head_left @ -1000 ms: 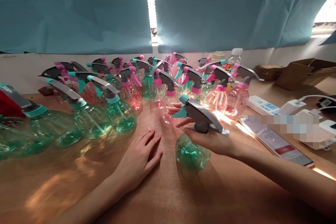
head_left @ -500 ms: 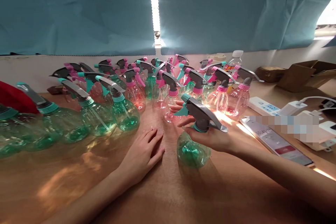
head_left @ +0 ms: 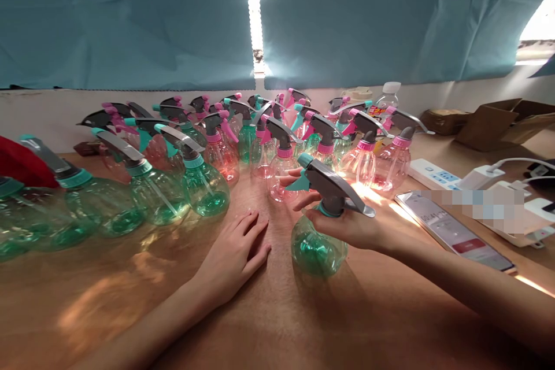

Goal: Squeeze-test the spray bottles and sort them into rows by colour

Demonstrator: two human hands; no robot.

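My right hand (head_left: 347, 226) is closed around the neck of a green spray bottle (head_left: 318, 251), just under its grey and teal trigger head. The bottle is upright at the table's middle, its nozzle turned to the left; fingers partly stick out behind it. My left hand (head_left: 240, 248) lies flat on the wooden table with its fingers stretched and holds nothing. It is left of the held bottle, apart from it. Beyond my left fingertips stands another green spray bottle (head_left: 206, 191), and a pink spray bottle (head_left: 281, 182) is just behind my right fingers.
Several green and pink spray bottles crowd the back and left of the table (head_left: 277, 324). To the right lie a phone (head_left: 455, 234), a power strip (head_left: 433, 173) with white chargers, and an open cardboard box (head_left: 498, 124). Red cloth (head_left: 26, 162) sits at far left.
The camera view has shifted very slightly. Both hands and the held spray bottle keep the same pose and place on the table.
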